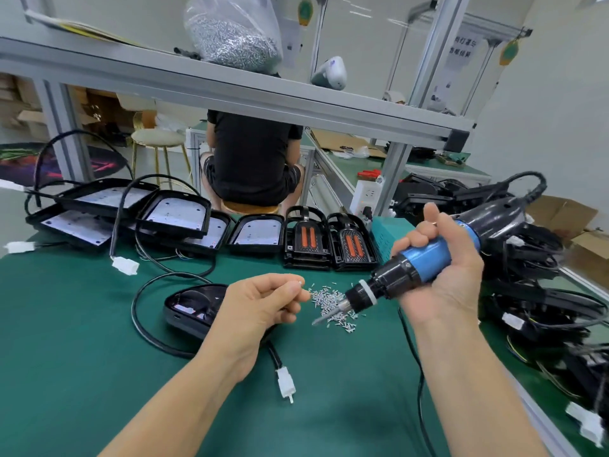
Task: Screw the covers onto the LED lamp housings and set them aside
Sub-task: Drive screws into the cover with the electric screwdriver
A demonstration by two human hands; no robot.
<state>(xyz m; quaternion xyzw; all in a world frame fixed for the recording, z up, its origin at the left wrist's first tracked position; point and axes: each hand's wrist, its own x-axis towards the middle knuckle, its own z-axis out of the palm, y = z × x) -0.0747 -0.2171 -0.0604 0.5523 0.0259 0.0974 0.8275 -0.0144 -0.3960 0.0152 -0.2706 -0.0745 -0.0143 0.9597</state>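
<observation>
Nearest, the left hand (263, 305) pinches a small screw (299, 283) at its fingertips while the right hand (441, 268) wraps the electric screwdriver (408, 268), whose bit should meet that screw squarely before driving into the covered lamp housing (194, 306) on the mat just behind, screw pile (329, 301) beside it.

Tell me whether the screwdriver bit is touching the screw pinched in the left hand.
Apart. The head view shows green mat between the screwdriver bit and the screw that the left hand pinches; the bit hangs over the loose screws.
</observation>
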